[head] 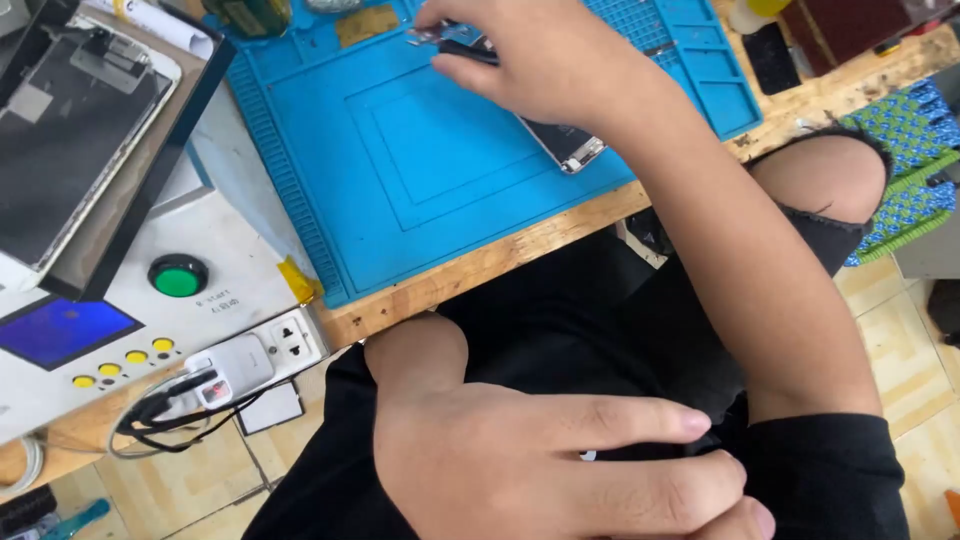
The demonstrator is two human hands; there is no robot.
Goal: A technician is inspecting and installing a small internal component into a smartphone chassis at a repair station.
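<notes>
Head view: the right hand (545,60) is reaching across the blue work mat (420,160), fingers curled narrow and pinching a small dark tool (462,47) against metal parts at the mat's far edge; what kind of tool it is cannot be told. The hand is partly covering an opened phone (565,145), which is lying on the mat near its front right, one corner showing beneath the wrist. The left hand (560,470) is resting flat on the person's lap over black clothing, fingers extended together, holding nothing, apparently idle while the right hand works. At left, a white machine (200,240) with a green button (177,276) is carrying a separate phone screen (70,130); a white power strip (255,365) is hanging off the wooden bench (520,245) edge.
</notes>
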